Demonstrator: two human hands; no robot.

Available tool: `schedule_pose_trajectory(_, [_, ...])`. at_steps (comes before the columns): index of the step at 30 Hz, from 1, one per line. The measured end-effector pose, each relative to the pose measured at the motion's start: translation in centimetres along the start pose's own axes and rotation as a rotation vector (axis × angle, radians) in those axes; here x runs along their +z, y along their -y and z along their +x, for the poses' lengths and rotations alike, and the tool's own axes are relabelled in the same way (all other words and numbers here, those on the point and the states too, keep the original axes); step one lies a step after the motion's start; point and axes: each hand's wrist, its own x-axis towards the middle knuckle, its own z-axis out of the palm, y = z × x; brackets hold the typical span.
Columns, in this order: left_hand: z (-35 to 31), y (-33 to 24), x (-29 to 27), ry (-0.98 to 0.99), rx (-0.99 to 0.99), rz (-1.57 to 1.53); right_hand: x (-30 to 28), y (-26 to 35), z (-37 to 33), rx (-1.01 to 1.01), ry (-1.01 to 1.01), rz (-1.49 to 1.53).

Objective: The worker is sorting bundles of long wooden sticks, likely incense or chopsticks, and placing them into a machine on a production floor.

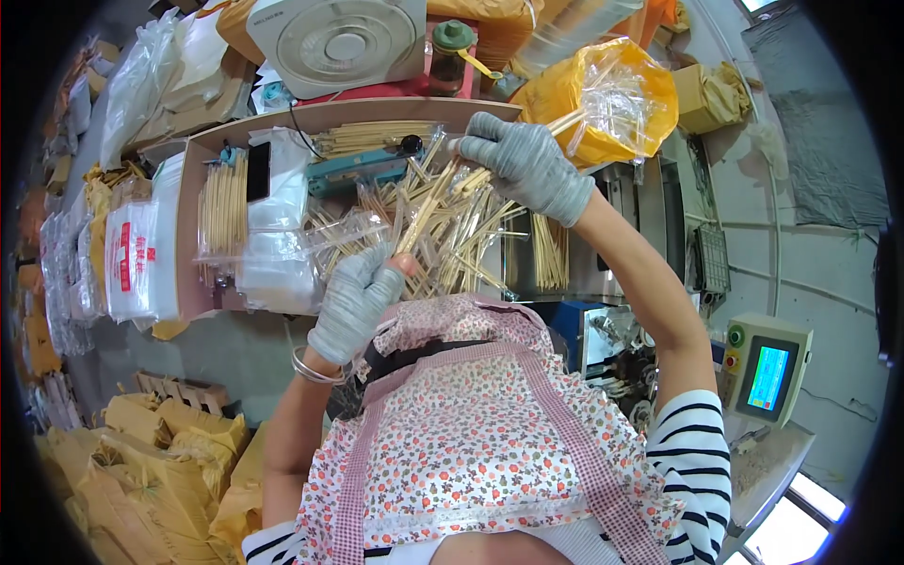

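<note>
- The thin sticks [424, 213] are of smooth, matt wood.
- The gloves [539, 168] are of knitted cloth, matt.
- The yellow bag [552, 100] is of glossy plastic.

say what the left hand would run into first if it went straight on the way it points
Past the wooden sticks it holds, the left hand would probably meet the heap of wrapped sticks first; it might pass above them, as depth is unclear here.

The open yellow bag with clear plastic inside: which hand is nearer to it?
Right. The right hand is just below-left of the yellow bag in the picture; the left hand is farther down and left.
</note>
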Motion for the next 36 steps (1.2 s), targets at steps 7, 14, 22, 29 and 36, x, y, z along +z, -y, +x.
schedule_pose_trajectory(7, [0.6,-0.5,0.7,0.059,-0.057,0.037,-2.1,2.5,-0.1,-0.033,0.373,-0.114])
schedule_pose_trajectory(14, [0.8,1.9,-0.6,0.101,0.234,0.445,-3.4,1.8,-0.4,-0.091,0.410,-0.020])
schedule_pose_trajectory(22, [-2.3,3.8,-6.2,-0.013,0.063,0.271,-11.3,-8.7,-8.6,0.174,0.289,-0.261])
schedule_pose_trajectory(29, [-0.5,2.3,-6.5,-0.078,0.016,-0.029,-12.1,-0.6,-15.6,0.102,0.847,0.036])
schedule_pose_trajectory(36, [1.7,2.9,-6.3,-0.154,-0.082,-0.369,-4.1,2.6,-14.7,-0.031,0.969,0.077])
